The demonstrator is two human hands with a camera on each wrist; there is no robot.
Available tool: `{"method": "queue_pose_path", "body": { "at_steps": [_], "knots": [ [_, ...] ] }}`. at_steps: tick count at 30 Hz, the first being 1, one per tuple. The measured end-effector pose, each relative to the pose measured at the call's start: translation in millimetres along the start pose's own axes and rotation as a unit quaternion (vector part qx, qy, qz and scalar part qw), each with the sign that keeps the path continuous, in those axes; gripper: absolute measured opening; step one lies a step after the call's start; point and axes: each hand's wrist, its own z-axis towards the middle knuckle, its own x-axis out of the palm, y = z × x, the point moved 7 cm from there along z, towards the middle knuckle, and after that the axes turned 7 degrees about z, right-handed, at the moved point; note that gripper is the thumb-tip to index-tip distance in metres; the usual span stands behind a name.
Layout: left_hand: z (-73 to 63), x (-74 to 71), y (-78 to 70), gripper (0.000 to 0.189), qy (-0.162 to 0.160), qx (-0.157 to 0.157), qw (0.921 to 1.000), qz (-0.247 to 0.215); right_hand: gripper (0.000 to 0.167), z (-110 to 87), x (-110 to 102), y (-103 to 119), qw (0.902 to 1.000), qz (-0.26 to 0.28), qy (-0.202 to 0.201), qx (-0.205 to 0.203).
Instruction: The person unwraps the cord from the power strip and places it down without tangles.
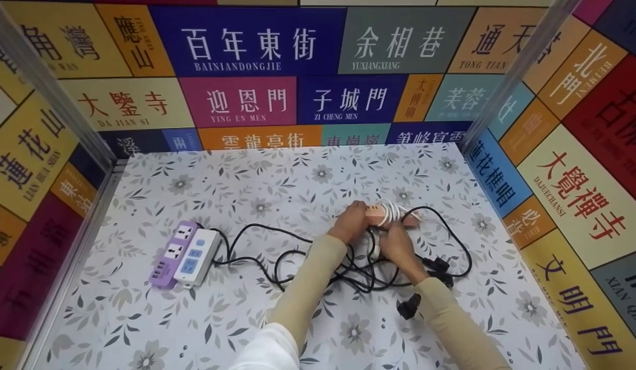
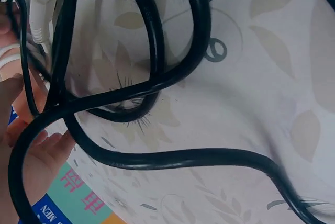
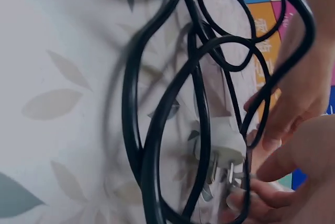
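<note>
My left hand (image 1: 350,224) grips the left end of a salmon-pink power strip (image 1: 411,221), thumb on one side and fingers on the other. A white cord (image 1: 392,211) is wound in several loops around the strip. At the strip's lower edge, my right hand (image 1: 398,246) holds it by the wound part, fingers curled in. A white plug (image 3: 222,143) with bare metal prongs hangs beside the right fingers. Black cords (image 2: 172,158) loop in front of both hands and partly hide the strip in the wrist views.
A purple power strip (image 1: 168,264) and a white one (image 1: 200,257) lie side by side on the left. Their black cords tangle across the middle. Black plugs (image 1: 409,307) lie near the right forearm. Lettered panels (image 1: 246,41) border the flower-patterned table (image 1: 220,329).
</note>
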Motion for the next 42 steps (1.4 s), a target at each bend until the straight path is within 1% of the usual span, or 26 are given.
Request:
{"method": "queue_pose_path", "body": {
  "at_steps": [3, 5, 6, 8, 10, 11, 12, 13, 15, 16, 18, 20, 22, 24, 26, 28, 32, 34, 36, 39, 40, 42],
  "knots": [
    [2.1, 1.9, 2.1, 0.022, -0.017, -0.02, 0.9996, 0.006, 0.03, 0.2, -10.2, -1.6, 0.9986, 0.044, -0.025, 0.016],
    [3.2, 1.6, 2.2, 0.021, -0.025, -0.026, 0.9993, 0.003, 0.031, -0.7, -15.3, -2.1, 0.9965, 0.076, -0.026, 0.024],
    [3.6, 0.8, 1.9, 0.021, -0.028, -0.026, 0.9993, -0.001, 0.03, -1.3, -16.7, -2.4, 0.9949, 0.094, -0.02, 0.029],
    [4.0, -0.4, 1.3, 0.021, -0.028, -0.026, 0.9992, -0.013, 0.026, -2.2, -16.4, -3.4, 0.9901, 0.133, 0.013, 0.044],
    [4.2, -0.9, 1.7, 0.021, -0.022, -0.029, 0.9988, -0.032, 0.025, -4.9, -12.8, -5.1, 0.9814, 0.168, 0.062, 0.071],
    [4.0, -0.8, 2.1, 0.021, -0.018, -0.032, 0.9985, -0.041, 0.024, -6.3, -10.9, -5.5, 0.9783, 0.171, 0.083, 0.081],
    [3.7, -0.5, 2.7, 0.022, -0.016, -0.036, 0.9981, -0.048, 0.024, -8.1, -8.9, -5.6, 0.9765, 0.167, 0.105, 0.088],
    [3.5, 0.1, 4.1, 0.023, -0.011, -0.042, 0.9977, -0.053, 0.025, -9.2, -6.8, -4.4, 0.9771, 0.15, 0.124, 0.086],
    [3.3, 0.8, 6.1, 0.027, -0.008, -0.051, 0.9969, -0.059, 0.028, -11.3, -3.3, -1.4, 0.9813, 0.104, 0.146, 0.07],
    [3.3, 1.1, 6.8, 0.031, -0.007, -0.056, 0.9967, -0.058, 0.029, -11.6, -1.8, 0.1, 0.9842, 0.078, 0.149, 0.055],
    [3.6, 1.9, 6.9, 0.04, -0.006, -0.059, 0.9972, -0.046, 0.032, -11.7, -0.2, 2.5, 0.9891, 0.034, 0.141, 0.027],
    [4.1, 3.3, 5.5, 0.048, 0.001, -0.057, 0.9981, -0.024, 0.034, -11.6, 1.7, 2.4, 0.991, 0.019, 0.132, 0.015],
    [4.3, 5.9, 3.7, 0.05, 0.015, -0.053, 0.9984, 0.005, 0.033, -11.6, 3.2, 1.5, 0.992, 0.006, 0.126, 0.005],
    [4.2, 8.4, 2.6, 0.046, 0.026, -0.05, 0.998, 0.027, 0.032, -12.0, 5.3, 0.3, 0.9916, 0.001, 0.129, -0.001],
    [4.2, 10.7, 2.0, 0.042, 0.033, -0.048, 0.9976, 0.038, 0.026, -13.1, 8.0, -0.5, 0.9897, -0.004, 0.143, -0.01],
    [4.2, 11.9, 2.2, 0.038, 0.032, -0.046, 0.9979, 0.033, 0.021, -13.6, 9.7, -1.2, 0.9884, 0.0, 0.151, -0.014],
    [3.7, 14.7, 4.2, 0.037, 0.04, -0.049, 0.998, 0.002, 0.022, -14.2, 10.0, -1.2, 0.9856, 0.01, 0.168, -0.017],
    [3.2, 16.4, 5.4, 0.038, 0.049, -0.053, 0.9974, -0.009, 0.025, -14.3, 10.1, -1.4, 0.9832, 0.013, 0.182, -0.011],
    [2.8, 17.3, 6.0, 0.039, 0.055, -0.056, 0.9968, -0.016, 0.033, -14.6, 11.1, -2.0, 0.9793, 0.016, 0.202, 0.0],
    [1.9, 17.7, 5.9, 0.046, 0.061, -0.061, 0.9962, -0.011, 0.044, -15.2, 13.4, -3.1, 0.9746, 0.012, 0.223, 0.01],
    [1.4, 17.7, 5.5, 0.049, 0.064, -0.061, 0.996, -0.01, 0.045, -15.5, 14.3, -3.3, 0.9738, 0.008, 0.227, 0.009],
    [-0.1, 17.0, 4.0, 0.051, 0.068, -0.058, 0.996, -0.002, 0.044, -15.6, 15.2, -3.6, 0.9752, -0.006, 0.221, 0.005]
  ]
}}
